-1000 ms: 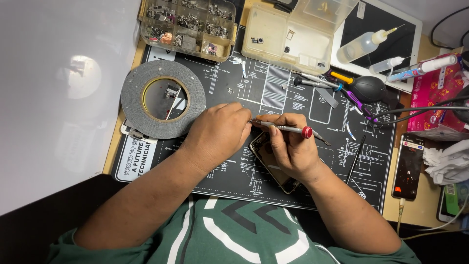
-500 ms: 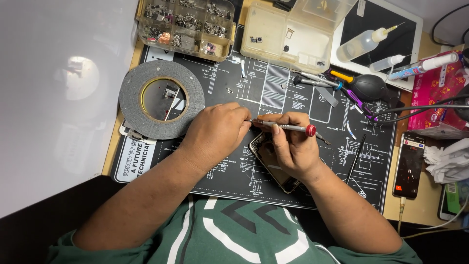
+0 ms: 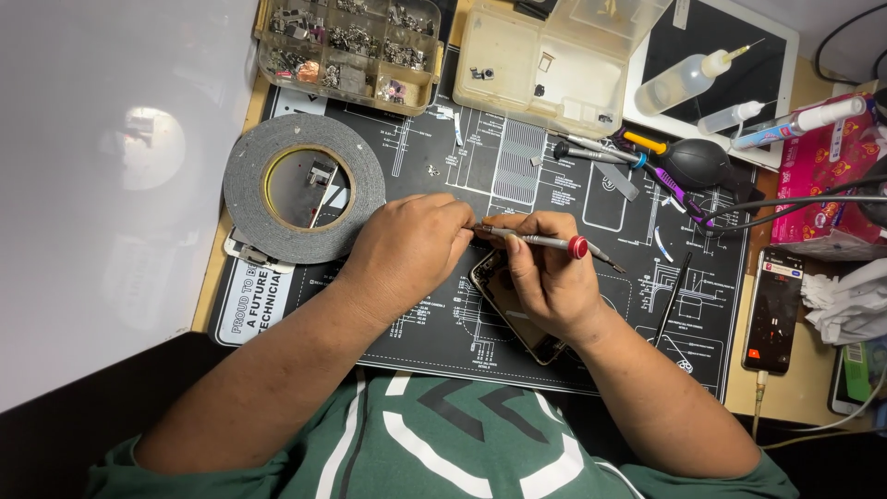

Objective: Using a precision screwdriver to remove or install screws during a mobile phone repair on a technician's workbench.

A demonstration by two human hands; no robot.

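Observation:
My right hand (image 3: 547, 277) grips a slim metal screwdriver (image 3: 540, 241) with a red cap, lying almost level, its tip pointing left toward my left fingers. My left hand (image 3: 407, 254) has its fingertips pinched at the screwdriver's tip, over the top edge of an opened phone (image 3: 504, 305) with a gold frame. The phone lies on a black repair mat (image 3: 443, 157) and is mostly hidden under both hands. What the left fingers pinch is too small to see.
A large roll of grey tape (image 3: 305, 188) lies left of the hands. Behind stand a parts box of screws (image 3: 346, 46) and a clear lidded box (image 3: 545, 65). To the right lie tweezers (image 3: 591, 148), a black blower (image 3: 698, 162), squeeze bottles (image 3: 684, 81), a second phone (image 3: 774, 310) and a cable.
The hands and the screwdriver have barely shifted; nothing else has moved.

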